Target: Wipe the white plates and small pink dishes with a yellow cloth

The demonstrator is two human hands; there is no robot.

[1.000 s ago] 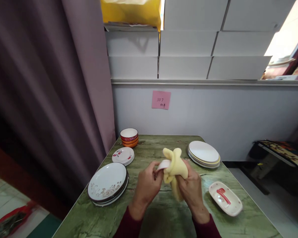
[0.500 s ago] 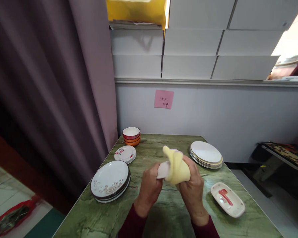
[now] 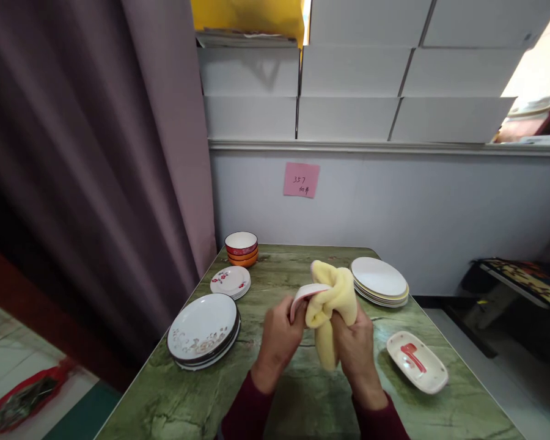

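Above the middle of the table, my left hand is closed on the edge of a small white dish with a pinkish side. The dish is tilted, and much of it is hidden by cloth and fingers, so its full shape does not show. My right hand grips a soft yellow cloth that is folded around the dish's right part. One end of the cloth hangs down between the hands. To the right of my right hand lies an oblong white dish with a red design.
On the table's left stand dark-rimmed plates, small flowered plates and stacked red and orange bowls. A stack of white plates sits at the back right. A pink note is on the wall; a curtain hangs left.
The dish has turned in my hands and its pinkish side now shows. The cloth has bunched up on top, and one end has dropped down between my hands.
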